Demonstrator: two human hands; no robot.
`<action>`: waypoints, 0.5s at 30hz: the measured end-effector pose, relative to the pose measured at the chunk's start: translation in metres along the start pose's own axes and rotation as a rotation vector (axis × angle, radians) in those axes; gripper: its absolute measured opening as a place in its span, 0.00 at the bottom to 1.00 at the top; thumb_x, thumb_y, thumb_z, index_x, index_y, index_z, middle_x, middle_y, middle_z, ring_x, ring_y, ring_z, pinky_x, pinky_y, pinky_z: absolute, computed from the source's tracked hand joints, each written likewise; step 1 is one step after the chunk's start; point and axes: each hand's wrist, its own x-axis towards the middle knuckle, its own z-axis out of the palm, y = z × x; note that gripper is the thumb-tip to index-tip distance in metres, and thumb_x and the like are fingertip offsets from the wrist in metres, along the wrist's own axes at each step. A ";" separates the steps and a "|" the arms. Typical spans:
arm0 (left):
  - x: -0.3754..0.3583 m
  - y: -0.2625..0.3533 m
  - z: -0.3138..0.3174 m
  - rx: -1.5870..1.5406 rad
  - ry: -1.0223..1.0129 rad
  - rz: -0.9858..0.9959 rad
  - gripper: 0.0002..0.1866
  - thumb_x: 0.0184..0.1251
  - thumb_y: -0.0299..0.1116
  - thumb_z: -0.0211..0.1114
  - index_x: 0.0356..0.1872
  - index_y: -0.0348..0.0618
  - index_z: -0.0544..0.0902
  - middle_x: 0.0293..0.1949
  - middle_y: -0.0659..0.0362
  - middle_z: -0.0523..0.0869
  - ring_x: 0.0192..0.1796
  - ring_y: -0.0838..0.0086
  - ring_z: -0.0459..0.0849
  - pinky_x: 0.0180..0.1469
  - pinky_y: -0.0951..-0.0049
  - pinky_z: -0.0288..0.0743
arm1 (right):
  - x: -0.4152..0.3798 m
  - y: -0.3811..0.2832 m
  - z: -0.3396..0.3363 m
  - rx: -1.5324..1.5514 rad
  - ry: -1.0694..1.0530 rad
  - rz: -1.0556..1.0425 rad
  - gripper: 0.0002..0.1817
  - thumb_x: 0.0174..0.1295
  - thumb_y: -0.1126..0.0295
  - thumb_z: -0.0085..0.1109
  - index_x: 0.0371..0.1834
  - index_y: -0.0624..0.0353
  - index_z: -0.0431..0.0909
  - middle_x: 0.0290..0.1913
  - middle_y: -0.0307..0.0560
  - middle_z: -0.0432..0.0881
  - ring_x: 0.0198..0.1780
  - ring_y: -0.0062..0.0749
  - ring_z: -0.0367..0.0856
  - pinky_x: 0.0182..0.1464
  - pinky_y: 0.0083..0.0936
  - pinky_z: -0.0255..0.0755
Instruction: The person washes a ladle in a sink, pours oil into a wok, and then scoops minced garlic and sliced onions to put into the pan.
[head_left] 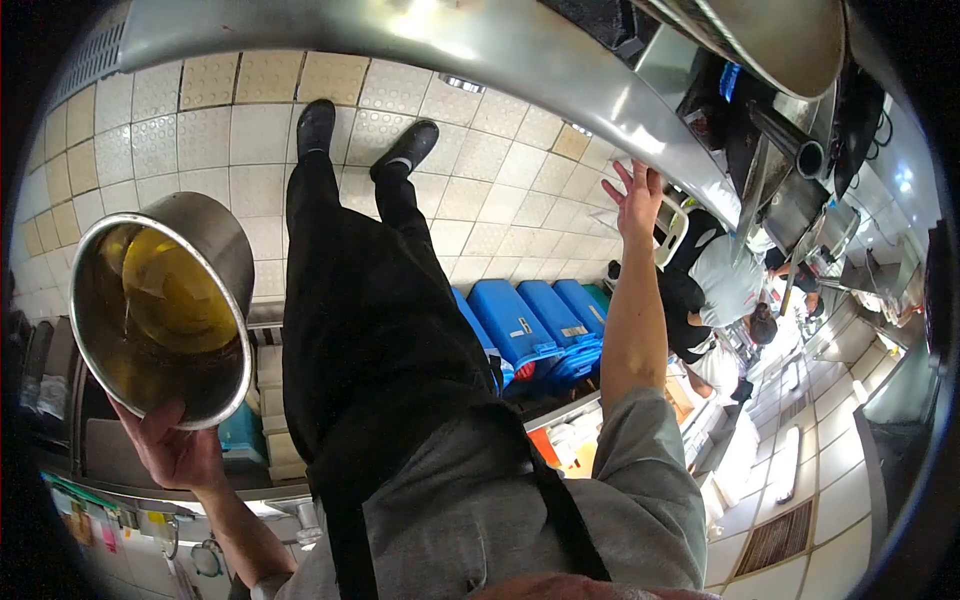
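Observation:
My left hand (172,447) is closed on the rim of a deep round stainless steel pot (222,240), out at the left side. Clear yellow liquid (175,290), like oil, lies inside it, and the mouth of the pot faces up toward me. My right hand (637,203) reaches forward on the other side with its fingers spread and nothing in them. Its fingertips are close to the edge of a steel counter (600,110).
Several blue lidded bins (512,318) stand to the right of my legs. A large metal pan (785,45) and a hollow metal handle (792,145) are over the counter at upper right. A person in a grey shirt (728,275) works farther right. Tiled floor (265,135) lies around my feet.

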 end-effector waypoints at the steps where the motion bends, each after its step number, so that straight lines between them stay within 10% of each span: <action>1: 0.000 0.001 -0.001 0.044 0.000 0.031 0.16 0.55 0.30 0.79 0.40 0.37 0.83 0.73 0.39 0.63 0.69 0.48 0.72 0.66 0.52 0.74 | -0.005 -0.003 -0.001 -0.019 -0.015 0.014 0.31 0.73 0.55 0.55 0.73 0.58 0.59 0.73 0.52 0.63 0.65 0.48 0.75 0.51 0.50 0.82; 11: 0.012 0.046 -0.032 0.239 -0.058 0.204 0.19 0.45 0.29 0.83 0.35 0.45 0.81 0.65 0.34 0.74 0.68 0.44 0.74 0.63 0.57 0.72 | -0.090 -0.066 -0.048 0.262 -0.173 0.079 0.41 0.74 0.39 0.39 0.71 0.69 0.61 0.65 0.58 0.74 0.61 0.43 0.79 0.48 0.38 0.83; 12: 0.017 0.067 -0.028 0.229 -0.019 0.261 0.19 0.46 0.26 0.83 0.36 0.42 0.80 0.65 0.41 0.75 0.62 0.58 0.78 0.58 0.64 0.76 | -0.097 -0.072 -0.057 0.381 -0.253 0.064 0.40 0.74 0.38 0.39 0.71 0.67 0.61 0.64 0.58 0.75 0.60 0.42 0.79 0.48 0.38 0.84; 15: 0.022 0.110 -0.027 0.168 -0.029 0.323 0.20 0.43 0.19 0.81 0.36 0.44 0.80 0.67 0.41 0.74 0.58 0.61 0.81 0.49 0.71 0.78 | -0.124 -0.104 -0.066 0.629 -0.290 0.038 0.37 0.72 0.36 0.40 0.64 0.61 0.68 0.59 0.58 0.79 0.57 0.41 0.82 0.44 0.36 0.85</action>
